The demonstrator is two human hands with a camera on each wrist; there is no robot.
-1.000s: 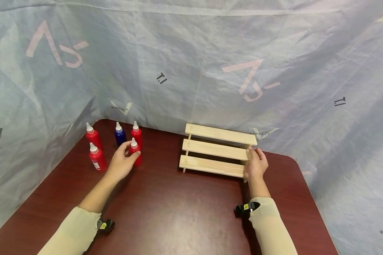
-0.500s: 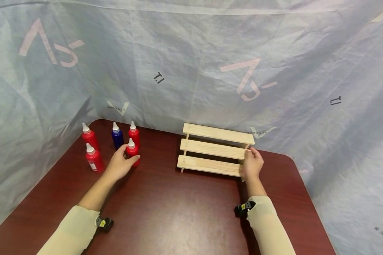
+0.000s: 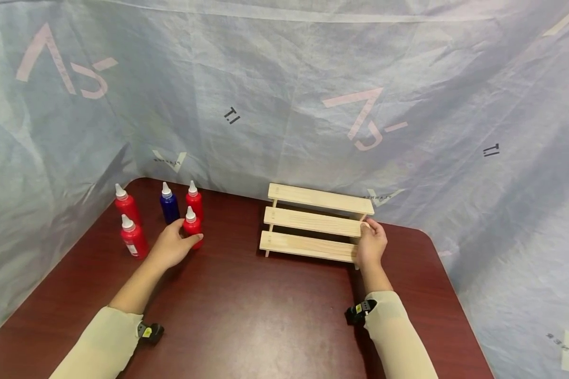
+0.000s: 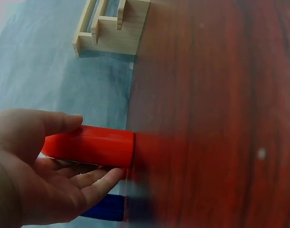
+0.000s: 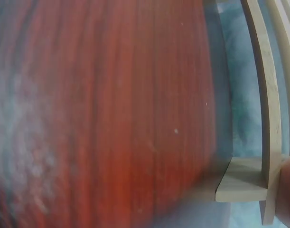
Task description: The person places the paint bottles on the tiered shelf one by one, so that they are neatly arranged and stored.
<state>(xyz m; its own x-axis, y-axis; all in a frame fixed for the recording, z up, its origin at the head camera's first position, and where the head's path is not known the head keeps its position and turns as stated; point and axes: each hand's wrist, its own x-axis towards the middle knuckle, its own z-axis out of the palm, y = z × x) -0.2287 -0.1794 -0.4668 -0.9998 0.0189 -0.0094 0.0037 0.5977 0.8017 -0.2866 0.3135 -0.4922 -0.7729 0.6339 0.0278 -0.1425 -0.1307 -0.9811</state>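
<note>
A red squeeze bottle with a white nozzle stands upright on the dark red tabletop. My left hand holds it low down, thumb on the near side and fingers on the far side. From the left wrist view, the thumb lies along the red bottle and the fingertips are close under it. At the right, my right hand grips the end of a three-tier wooden display rack; some of its fingers are hidden behind the planks. Only an edge of that hand shows in the right wrist view, beside the rack.
Behind the held bottle stand another red bottle and a blue bottle. Two more red bottles, one far and one near, stand further left. A grey printed cloth hangs along the table's back edge.
The whole head view has drifted slightly left. My left hand sits a little lower around the red bottle, which stays put. My right hand remains at the rack's end.
</note>
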